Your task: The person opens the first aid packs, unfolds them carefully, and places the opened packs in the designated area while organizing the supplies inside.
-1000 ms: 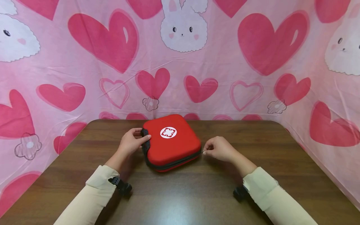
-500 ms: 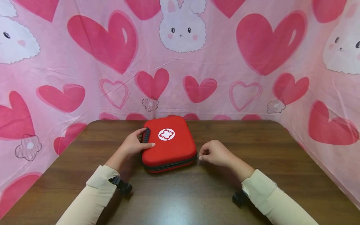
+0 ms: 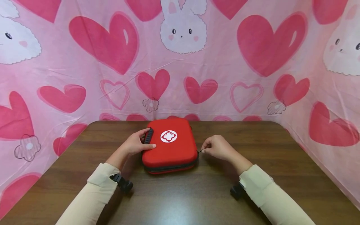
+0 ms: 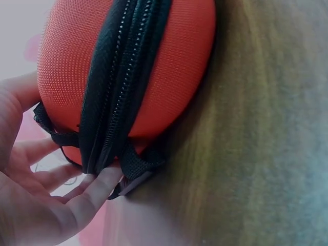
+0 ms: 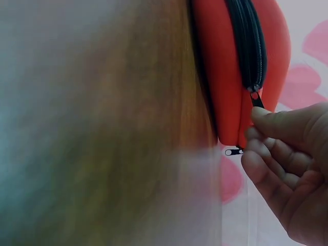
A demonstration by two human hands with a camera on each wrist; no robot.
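A red first-aid case [image 3: 174, 153] with a white round emblem lies on the table, with a black zipper [image 4: 115, 92] along its side. My left hand [image 3: 133, 143] holds the case at its left side, thumb on the lid and fingers around the edge by the black handle [image 3: 148, 136]. In the left wrist view, two rows of zipper teeth show, and fingertips touch the case's end. At the front right corner my right hand [image 3: 220, 148] pinches a zipper pull [image 5: 257, 100] between thumb and finger. A second zipper pull [image 5: 234, 152] hangs just below in the right wrist view.
The brown wooden table [image 3: 180, 200] extends around the case. Behind it hangs a pink cloth [image 3: 180, 65] with hearts and rabbits, close to the table's far edge. Each wrist wears a black strapped camera [image 3: 125, 185].
The case has turned a little, its front edge now more level and facing me. My left thumb has shifted from the handle onto the lid. My right hand dipped toward me, then moved back up.
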